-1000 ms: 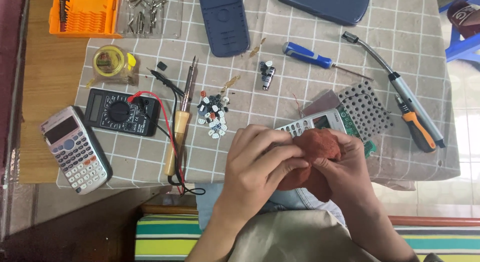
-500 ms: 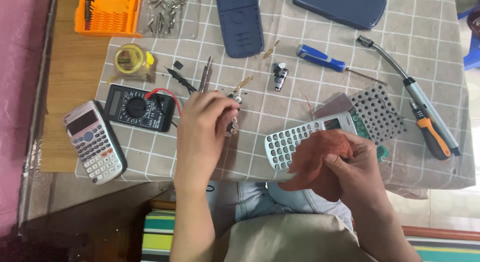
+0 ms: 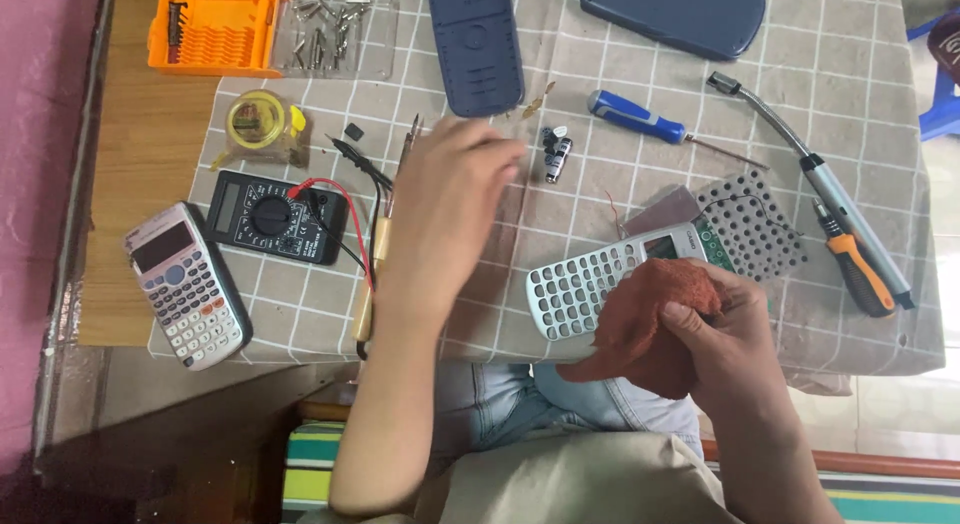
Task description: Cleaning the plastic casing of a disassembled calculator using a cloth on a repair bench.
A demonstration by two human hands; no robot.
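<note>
On a checked cloth over the counter [image 3: 130, 314], our right hand [image 3: 735, 334] pinches a rust cloth [image 3: 645, 319] against the calculator shell [image 3: 590, 289], steadying it; our left hand [image 3: 450, 199], fingers loose, hovers above the middle.

I see three screens. A grey calculator [image 3: 187, 286] with a dark rectangular display lies far left of my left hand [image 3: 450, 209]. The black multimeter [image 3: 277, 217] beside it shows a grey display. A small greenish display sits on the silver calculator faceplate [image 3: 618, 277], just above my right hand [image 3: 725, 329].

Left hand [image 3: 450, 209] reaches forward with fingers loosely curled, while right hand [image 3: 725, 329] stays low, fingers clenched.
</note>
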